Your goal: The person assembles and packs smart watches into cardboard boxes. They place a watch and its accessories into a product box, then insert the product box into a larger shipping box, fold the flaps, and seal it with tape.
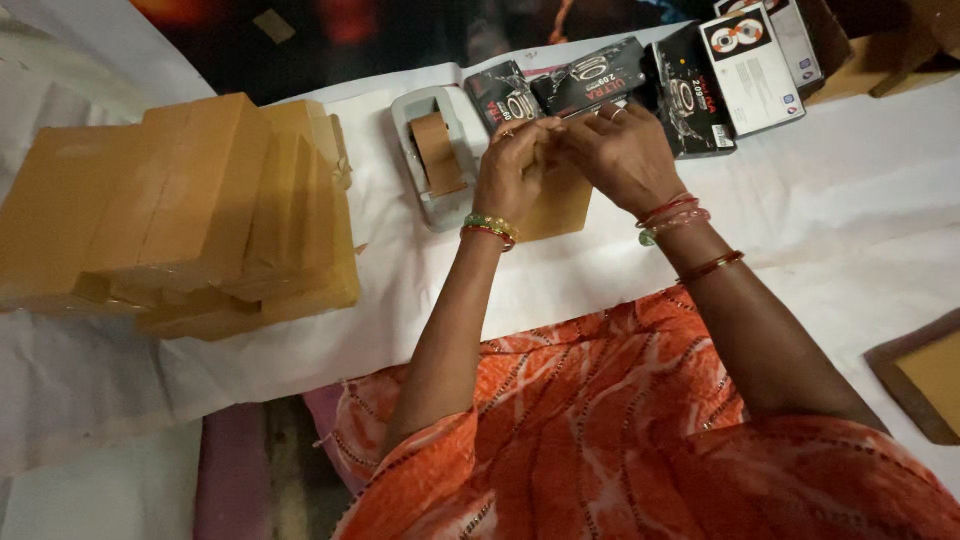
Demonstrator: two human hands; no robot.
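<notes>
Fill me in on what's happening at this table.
A person in orange cloth has both hands together over a brown packet on the white sheet. The left hand and right hand meet at its top edge. A tape dispenser sits beside them, wrapped brown packets stacked to the left, dark boxes beyond.

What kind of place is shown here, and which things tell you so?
Probably a small hand-packing workplace, maybe in a home. A stack of brown-wrapped parcels lies on a white sheet, a tape dispenser stands nearby, and printed black boxes lie beyond both hands.

Black boxes (590,78) and a white box (752,68) lie behind stacked brown parcels (200,210).
</notes>
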